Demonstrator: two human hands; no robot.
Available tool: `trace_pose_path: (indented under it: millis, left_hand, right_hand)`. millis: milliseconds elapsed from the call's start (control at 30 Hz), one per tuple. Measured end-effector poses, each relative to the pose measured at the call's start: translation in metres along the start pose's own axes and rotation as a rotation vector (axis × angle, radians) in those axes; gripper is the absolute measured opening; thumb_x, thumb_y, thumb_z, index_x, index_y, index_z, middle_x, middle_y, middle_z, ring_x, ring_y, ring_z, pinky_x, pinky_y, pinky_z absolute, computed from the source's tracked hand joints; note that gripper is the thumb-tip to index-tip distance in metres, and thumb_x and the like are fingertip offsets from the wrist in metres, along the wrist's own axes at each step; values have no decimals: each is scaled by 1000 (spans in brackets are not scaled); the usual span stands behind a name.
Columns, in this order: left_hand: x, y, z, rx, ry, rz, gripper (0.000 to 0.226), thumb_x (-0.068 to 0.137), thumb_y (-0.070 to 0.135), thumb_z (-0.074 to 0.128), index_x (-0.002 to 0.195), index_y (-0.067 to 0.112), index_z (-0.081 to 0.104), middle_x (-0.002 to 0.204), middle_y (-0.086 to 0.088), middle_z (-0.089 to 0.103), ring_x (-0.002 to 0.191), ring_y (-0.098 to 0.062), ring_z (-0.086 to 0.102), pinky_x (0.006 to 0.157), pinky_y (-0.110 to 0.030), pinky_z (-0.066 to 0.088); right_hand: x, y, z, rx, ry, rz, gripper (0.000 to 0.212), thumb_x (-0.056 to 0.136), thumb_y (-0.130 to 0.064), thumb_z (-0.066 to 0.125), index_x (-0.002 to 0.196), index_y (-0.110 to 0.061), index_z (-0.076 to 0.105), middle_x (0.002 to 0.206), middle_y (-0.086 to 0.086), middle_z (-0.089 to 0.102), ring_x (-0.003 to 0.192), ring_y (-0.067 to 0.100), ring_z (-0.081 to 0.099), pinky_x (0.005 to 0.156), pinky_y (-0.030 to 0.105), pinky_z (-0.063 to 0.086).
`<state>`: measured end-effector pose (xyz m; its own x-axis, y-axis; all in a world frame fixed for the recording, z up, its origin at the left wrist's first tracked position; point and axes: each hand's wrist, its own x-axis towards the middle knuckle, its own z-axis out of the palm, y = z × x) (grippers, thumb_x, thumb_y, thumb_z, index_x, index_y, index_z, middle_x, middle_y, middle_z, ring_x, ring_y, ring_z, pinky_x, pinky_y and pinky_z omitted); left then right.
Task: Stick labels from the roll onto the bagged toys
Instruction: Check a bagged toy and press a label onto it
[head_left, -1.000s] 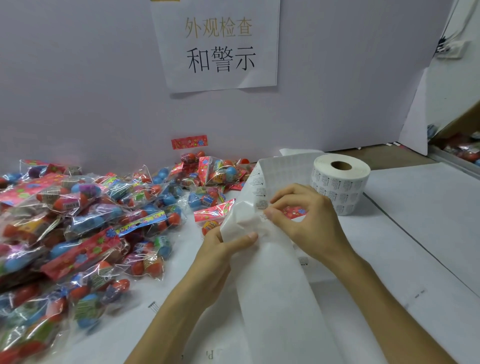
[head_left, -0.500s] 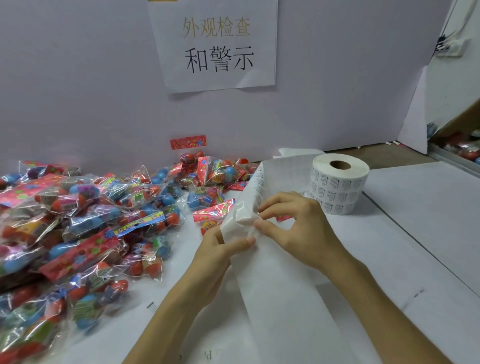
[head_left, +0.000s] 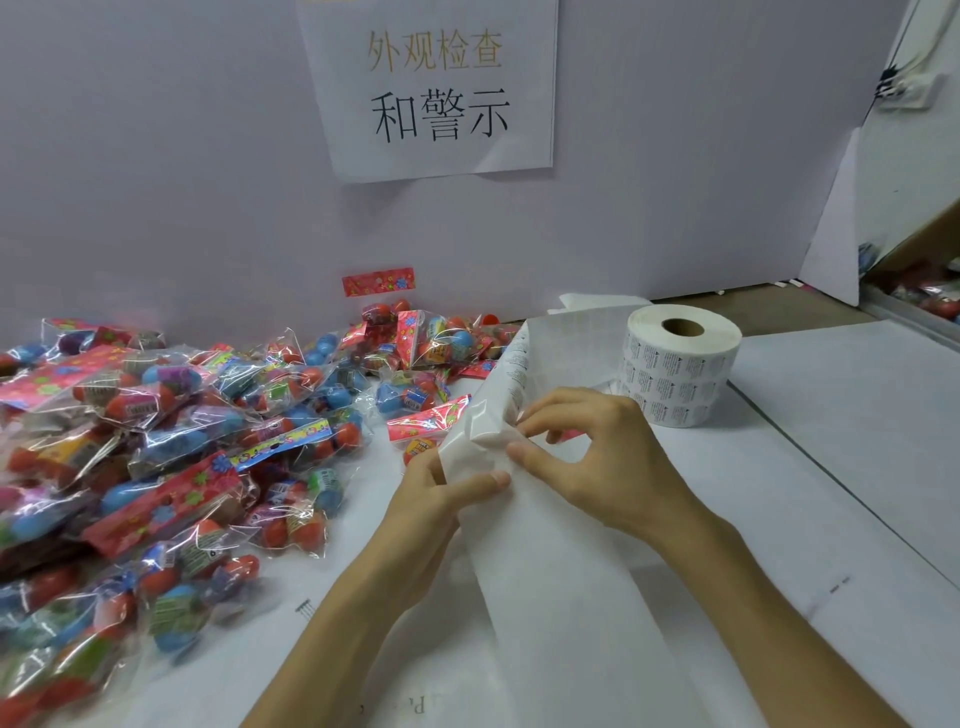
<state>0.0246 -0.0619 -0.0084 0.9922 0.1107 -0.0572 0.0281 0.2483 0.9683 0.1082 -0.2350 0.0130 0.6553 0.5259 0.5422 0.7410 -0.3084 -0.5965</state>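
Observation:
A white roll of printed labels (head_left: 680, 364) stands upright at the right of the middle. Its backing strip (head_left: 561, 597) runs from the roll toward me and hangs down between my arms. My left hand (head_left: 431, 514) grips the strip's left edge, thumb on top. My right hand (head_left: 597, 457) pinches at the strip's folded part with thumb and forefinger, by a row of labels (head_left: 517, 374). Bagged toys (head_left: 171, 452), clear bags of red and blue eggs with red header cards, lie heaped on the left. One bag (head_left: 426, 421) lies just behind the strip.
A grey partition wall (head_left: 156, 182) with a paper sign (head_left: 436, 88) closes the back. White paper covers the table (head_left: 831, 441) to the right of the roll. A gap at the far right shows another bench (head_left: 924, 296).
My right hand has slid a little left and toward me along the strip, closer to my left thumb. The strip's folded part has bunched more. The roll has not moved.

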Motion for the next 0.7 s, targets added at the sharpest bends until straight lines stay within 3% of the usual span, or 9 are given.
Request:
trace_pose_path:
  millis: [200,333,467,567,633,700]
  left_hand:
    - [1,-2,2,23,13,8,44,80,6,70,124,9,69,118,-20,73,110,-40,70,97,-50,55]
    - [1,-3,2,21,41,-23,50,74,6,71,123,4,67,118,-22,72,110,-42,69,102,-58,52]
    - [0,-1,1,15,29,-84,62,68,7,73,129,5,62,119,-21,72,107,-41,70,96,-53,56]
    - [-1,1,1,28,-3,-97,64,67,7,72,130,9,61,116,-18,74,104,-39,72,87,-47,60]
    - [-2,2,3,33,-16,-93,63,68,8,72,130,11,62,116,-17,74,105,-38,72,89,-47,59]
    - [-3,3,4,46,-23,-79,59,71,6,71,129,12,63,117,-17,74,107,-39,71,93,-50,59]
  right_hand:
    - [0,-2,-2,67,21,54,5,86,-29,79,86,-24,81,88,-14,74,76,11,66,71,42,56]
    - [3,2,-4,85,86,118,13,89,-23,74,77,-22,79,77,-10,73,72,16,64,71,41,52]
    - [6,8,-12,32,258,215,16,91,-22,71,76,-23,77,70,-13,72,63,8,65,62,24,50]
    - [8,9,-21,71,356,239,12,93,-27,70,83,-24,75,75,-18,72,69,5,66,61,13,46]
    - [8,6,-24,103,309,187,9,89,-36,72,87,-27,73,83,-16,71,76,8,65,66,14,47]
    - [6,0,-21,82,151,144,23,80,-43,78,98,-30,71,99,-14,65,88,8,61,74,13,47]
